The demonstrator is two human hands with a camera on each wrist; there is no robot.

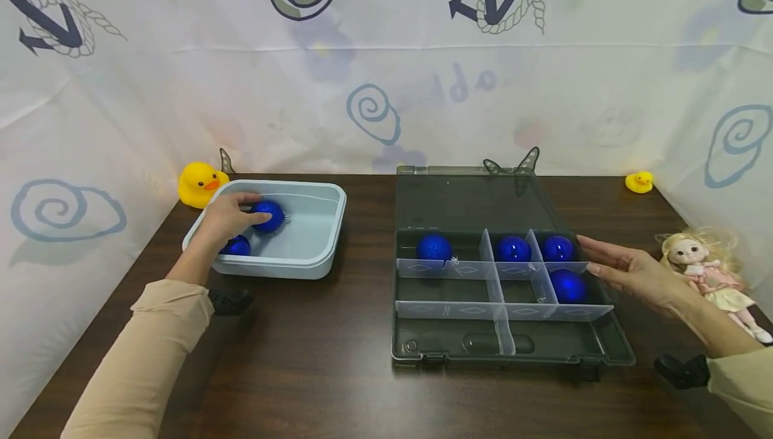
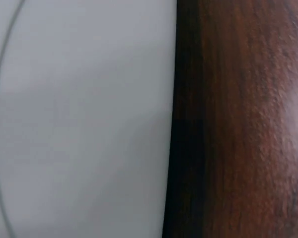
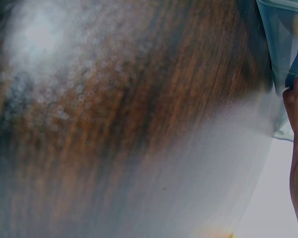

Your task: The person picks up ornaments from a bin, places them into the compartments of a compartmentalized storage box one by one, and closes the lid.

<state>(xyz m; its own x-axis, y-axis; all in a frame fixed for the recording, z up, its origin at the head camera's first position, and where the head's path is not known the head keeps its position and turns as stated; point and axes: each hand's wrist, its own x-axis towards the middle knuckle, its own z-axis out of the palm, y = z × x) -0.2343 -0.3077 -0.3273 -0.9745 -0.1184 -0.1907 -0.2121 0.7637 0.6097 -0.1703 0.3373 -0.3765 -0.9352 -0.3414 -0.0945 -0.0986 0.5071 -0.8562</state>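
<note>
In the head view my left hand (image 1: 228,219) pinches a glittery blue Christmas ball (image 1: 268,216) between thumb and fingers, over the pale blue plastic tub (image 1: 308,268). Another blue ball (image 1: 237,246) lies in the tub's near left corner, partly behind the wrist. My right hand (image 1: 640,274) has its fingers extended at the right edge of the dark, see-through divided box (image 1: 443,348), whose lid stands raised behind. A glittery ball (image 1: 434,248) sits in its back left compartment. Shiny balls (image 1: 514,249) (image 1: 557,248) and a matte ball (image 1: 568,286) occupy smaller compartments.
A large rubber duck (image 1: 200,184) stands behind the tub, and a small one (image 1: 639,182) at the back right. A doll (image 1: 709,278) lies right of the right hand. The dark wooden table (image 1: 314,358) meets a printed white curtain (image 1: 290,110) behind.
</note>
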